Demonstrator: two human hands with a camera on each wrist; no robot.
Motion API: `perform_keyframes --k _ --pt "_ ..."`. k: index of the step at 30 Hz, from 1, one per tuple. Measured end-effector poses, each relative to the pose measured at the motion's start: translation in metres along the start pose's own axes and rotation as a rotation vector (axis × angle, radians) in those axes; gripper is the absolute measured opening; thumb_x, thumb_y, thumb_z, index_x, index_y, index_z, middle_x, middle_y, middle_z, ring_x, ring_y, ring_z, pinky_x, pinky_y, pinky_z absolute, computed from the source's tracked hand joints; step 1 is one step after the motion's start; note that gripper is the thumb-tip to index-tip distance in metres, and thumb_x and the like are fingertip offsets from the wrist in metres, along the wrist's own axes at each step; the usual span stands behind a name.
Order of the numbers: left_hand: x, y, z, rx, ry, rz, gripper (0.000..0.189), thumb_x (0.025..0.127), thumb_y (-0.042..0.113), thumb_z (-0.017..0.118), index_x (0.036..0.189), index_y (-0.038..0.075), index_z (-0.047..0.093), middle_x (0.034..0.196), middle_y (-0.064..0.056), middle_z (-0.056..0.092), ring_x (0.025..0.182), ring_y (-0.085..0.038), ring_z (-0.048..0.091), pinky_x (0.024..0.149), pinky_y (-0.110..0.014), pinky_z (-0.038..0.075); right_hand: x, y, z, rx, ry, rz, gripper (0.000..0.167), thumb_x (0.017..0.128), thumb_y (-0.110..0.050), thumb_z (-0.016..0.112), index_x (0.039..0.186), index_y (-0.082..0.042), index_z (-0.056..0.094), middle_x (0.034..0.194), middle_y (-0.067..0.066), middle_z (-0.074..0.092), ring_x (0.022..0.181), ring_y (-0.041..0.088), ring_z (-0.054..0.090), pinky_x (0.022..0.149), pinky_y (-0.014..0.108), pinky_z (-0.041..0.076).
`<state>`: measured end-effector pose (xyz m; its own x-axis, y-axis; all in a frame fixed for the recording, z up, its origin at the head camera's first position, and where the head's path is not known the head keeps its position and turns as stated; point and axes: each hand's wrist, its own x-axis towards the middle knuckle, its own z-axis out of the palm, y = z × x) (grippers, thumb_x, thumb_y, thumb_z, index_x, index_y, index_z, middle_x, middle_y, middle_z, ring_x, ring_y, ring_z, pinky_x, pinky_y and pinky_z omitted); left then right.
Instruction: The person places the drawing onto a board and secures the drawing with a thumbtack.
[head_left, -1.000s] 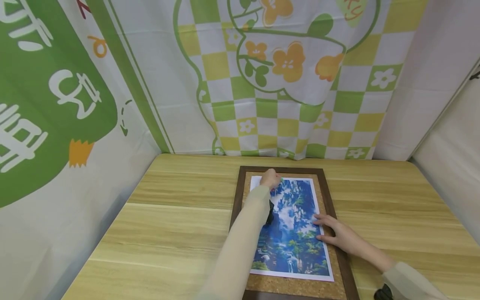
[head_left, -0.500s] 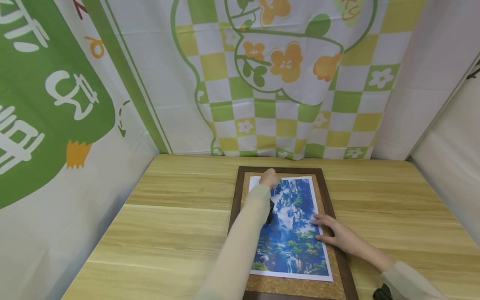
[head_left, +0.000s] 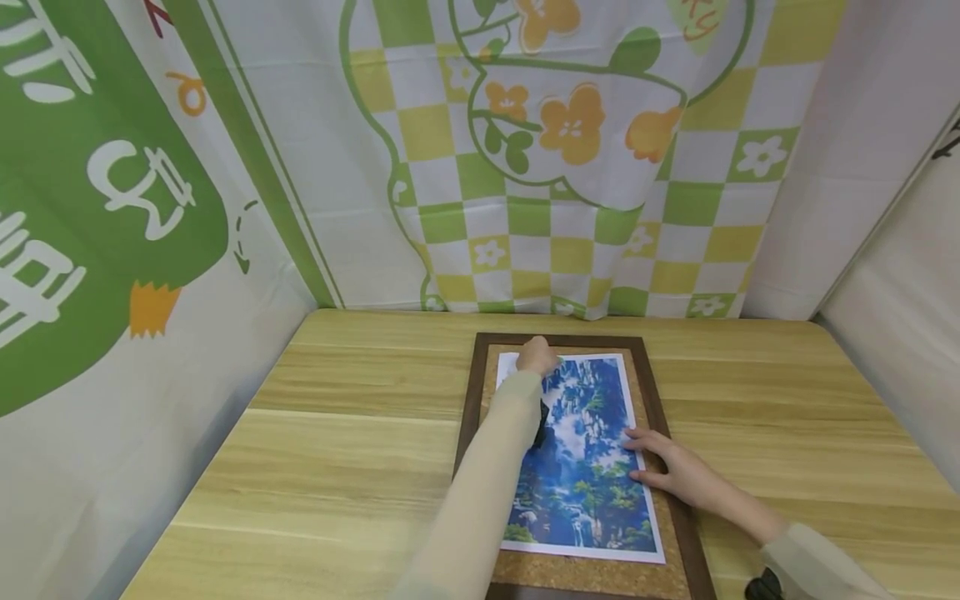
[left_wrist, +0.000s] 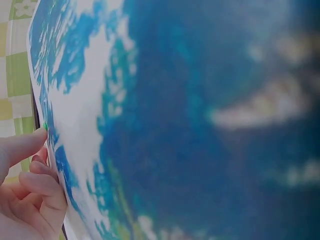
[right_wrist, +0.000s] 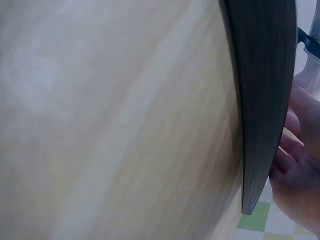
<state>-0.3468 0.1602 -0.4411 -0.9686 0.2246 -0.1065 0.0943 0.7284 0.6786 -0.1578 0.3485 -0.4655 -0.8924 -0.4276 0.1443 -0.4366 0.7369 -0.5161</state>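
Note:
A printed picture of blue cliffs and waterfalls (head_left: pixel 581 467) with a white border lies on a cork board (head_left: pixel 592 572) in a dark brown frame (head_left: pixel 660 408). Near the picture's top left part, my left hand (head_left: pixel 537 357) is bent with its fingers curled. Its digit tips meet at a tiny green push pin (left_wrist: pixel 45 126) by the sheet's top edge; most of the pin is hidden. Across the picture's right edge rests my right hand (head_left: pixel 682 475), fingers spread and loosely bent, fingertips on the sheet. Nothing is in its grasp.
The board lies on a wooden table (head_left: pixel 360 467) with rounded back corners. A checkered, flowered curtain (head_left: pixel 570 208) hangs behind the table, and a green and white cloth (head_left: pixel 135 200) covers the left side. A black strap (head_left: pixel 767 583) circles the right wrist.

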Motion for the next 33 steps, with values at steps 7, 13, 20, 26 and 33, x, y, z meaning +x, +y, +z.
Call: perform_keyframes --k 7,13,20,26,33 --pt "0.004 -0.002 0.002 -0.101 -0.023 -0.038 0.017 0.087 0.012 0.055 0.082 0.001 0.068 0.055 -0.006 0.05 0.044 -0.016 0.041 0.044 -0.031 0.037 -0.001 0.001 0.001 -0.002 0.009 -0.006 0.037 0.083 -0.022 0.062 0.113 -0.002 0.056 0.128 0.022 0.043 0.113 0.04 0.041 0.085 0.051 0.04" --pt "0.053 -0.036 0.035 -0.308 -0.066 0.042 0.018 0.087 0.019 0.055 0.088 0.004 0.066 0.058 -0.001 0.052 0.04 -0.013 0.044 0.043 -0.027 0.046 0.002 -0.003 -0.004 -0.048 -0.015 0.003 0.039 0.083 -0.025 0.062 0.113 -0.002 0.055 0.126 0.023 0.044 0.112 0.041 0.042 0.085 0.05 0.041" --pt "0.0 -0.009 -0.009 -0.327 -0.224 0.018 0.023 0.091 0.013 0.049 0.108 0.0 0.056 0.102 -0.014 0.055 0.053 -0.018 0.045 0.057 -0.036 0.05 0.01 -0.01 -0.014 -0.157 -0.07 0.013 0.031 0.079 -0.017 0.065 0.107 -0.002 0.06 0.121 0.022 0.049 0.108 0.039 0.047 0.083 0.046 0.044" --pt "-0.041 0.001 -0.038 -0.126 -0.222 0.225 0.027 0.093 0.018 0.046 0.112 0.001 0.055 0.104 -0.012 0.057 0.072 -0.025 0.056 0.065 -0.035 0.048 0.014 -0.014 -0.02 -0.205 -0.037 0.03 0.026 0.08 -0.013 0.063 0.104 -0.002 0.061 0.109 0.018 0.057 0.1 0.034 0.054 0.079 0.043 0.047" --pt "-0.066 -0.005 -0.062 0.059 -0.14 0.386 0.028 0.092 0.024 0.048 0.112 0.007 0.056 0.107 -0.01 0.055 0.09 -0.02 0.055 0.07 -0.03 0.047 0.011 -0.017 -0.036 -0.216 0.107 0.03 0.031 0.081 -0.012 0.063 0.108 0.003 0.059 0.106 0.019 0.059 0.099 0.035 0.054 0.08 0.046 0.046"
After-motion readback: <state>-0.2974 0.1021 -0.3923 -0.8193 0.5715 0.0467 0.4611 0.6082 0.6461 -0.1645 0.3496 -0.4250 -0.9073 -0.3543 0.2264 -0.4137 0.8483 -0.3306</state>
